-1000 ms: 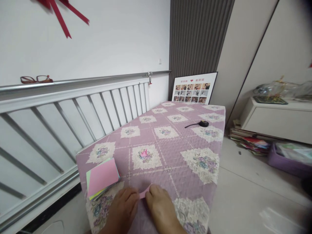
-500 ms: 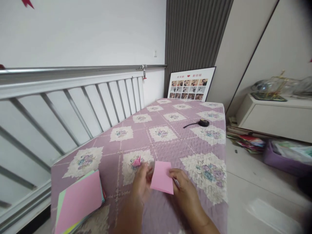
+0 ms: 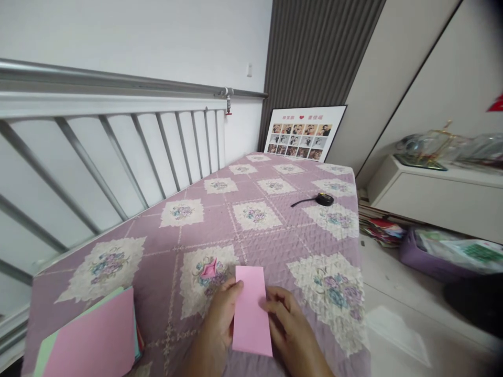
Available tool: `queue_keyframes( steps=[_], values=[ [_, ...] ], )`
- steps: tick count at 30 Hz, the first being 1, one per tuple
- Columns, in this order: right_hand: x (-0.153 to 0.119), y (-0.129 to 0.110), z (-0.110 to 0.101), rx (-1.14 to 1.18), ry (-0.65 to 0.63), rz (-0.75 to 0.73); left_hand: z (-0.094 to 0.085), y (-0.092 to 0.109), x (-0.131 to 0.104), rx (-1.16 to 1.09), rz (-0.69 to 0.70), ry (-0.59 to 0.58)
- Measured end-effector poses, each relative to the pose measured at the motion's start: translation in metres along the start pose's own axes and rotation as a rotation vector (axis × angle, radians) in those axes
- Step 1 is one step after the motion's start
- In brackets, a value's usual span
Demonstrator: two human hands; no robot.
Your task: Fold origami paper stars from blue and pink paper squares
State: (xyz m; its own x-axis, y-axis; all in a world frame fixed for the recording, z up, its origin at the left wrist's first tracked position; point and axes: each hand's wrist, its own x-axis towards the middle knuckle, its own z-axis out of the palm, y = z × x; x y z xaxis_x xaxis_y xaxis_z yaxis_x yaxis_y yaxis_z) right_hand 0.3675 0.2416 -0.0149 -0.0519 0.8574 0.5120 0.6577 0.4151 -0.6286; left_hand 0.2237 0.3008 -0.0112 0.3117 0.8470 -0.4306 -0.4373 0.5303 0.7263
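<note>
A folded pink paper (image 3: 251, 314), a tall narrow rectangle, is held between my hands above the quilted cloth. My left hand (image 3: 225, 309) pinches its left edge, the thumb lying on top. At the right edge, my right hand (image 3: 285, 319) has its curled fingers against the paper. A small folded pink paper piece (image 3: 209, 268) rests on the cloth beyond my left hand. To the lower left lies a stack of coloured sheets (image 3: 94, 335), pink on top, with green showing beneath.
The table with the flowered purple cloth (image 3: 271, 246) carries a black tape measure (image 3: 324, 199) farther back. A white radiator (image 3: 149, 152) runs along the left. Behind stands a photo board (image 3: 304, 133); a purple bin (image 3: 424, 259) is on the floor at right.
The pink paper now appears longer and narrower and lies upright in view. My left hand has come onto its left edge. The view has shifted, moving the stack farther left.
</note>
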Motion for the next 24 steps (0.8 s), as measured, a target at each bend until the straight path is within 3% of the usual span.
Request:
queue_keyframes(
  steps=[9,13,17,24],
  values=[
    [-0.002,0.013,-0.004,-0.338,-0.102,-0.254,0.006,-0.002,-0.001,-0.112,0.037,-0.048],
    [-0.001,0.017,-0.002,-0.334,-0.155,-0.355,0.006,-0.002,0.000,-0.162,0.069,-0.085],
    [-0.001,0.020,-0.005,-0.244,-0.186,-0.309,0.007,-0.002,0.001,-0.183,0.055,-0.160],
    [-0.003,0.017,-0.013,0.016,-0.062,0.007,0.009,-0.003,-0.002,-0.086,0.056,-0.071]
  ],
)
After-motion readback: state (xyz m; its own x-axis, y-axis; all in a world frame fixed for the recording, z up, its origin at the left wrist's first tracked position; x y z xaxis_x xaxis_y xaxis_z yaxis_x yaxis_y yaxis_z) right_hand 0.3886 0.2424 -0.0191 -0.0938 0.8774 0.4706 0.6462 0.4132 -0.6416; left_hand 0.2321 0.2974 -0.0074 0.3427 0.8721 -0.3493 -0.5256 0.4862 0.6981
